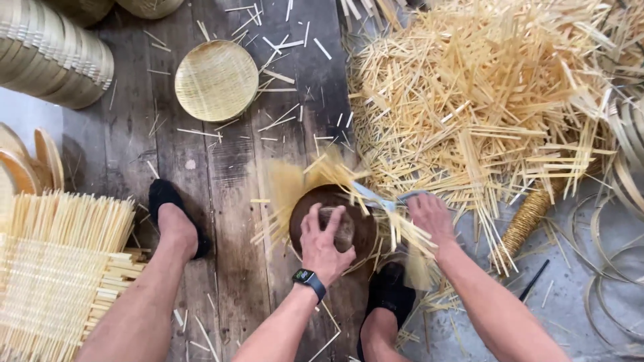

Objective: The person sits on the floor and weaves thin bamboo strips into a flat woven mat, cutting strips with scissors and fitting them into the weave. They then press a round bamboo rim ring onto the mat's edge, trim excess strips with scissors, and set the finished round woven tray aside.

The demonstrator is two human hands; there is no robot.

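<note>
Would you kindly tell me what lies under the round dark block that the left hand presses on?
Pale bamboo strips fan out from beneath the round dark block, on the plank floor. The left hand and block hide how they join underneath.

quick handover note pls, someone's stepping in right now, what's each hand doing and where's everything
Left hand: pressing a small grey block onto the round dark wooden form, pinning the woven pale bamboo mat beneath.
Right hand: gripping grey-handled scissors at the mat's edge; strip ends on the right side look blurred.
Nearby: finished round woven bamboo disc on the plank floor, big pile of cut bamboo strips on the right.
Done: mat woven. Left: long ends project on the left and top sides, apparently untrimmed.
</note>
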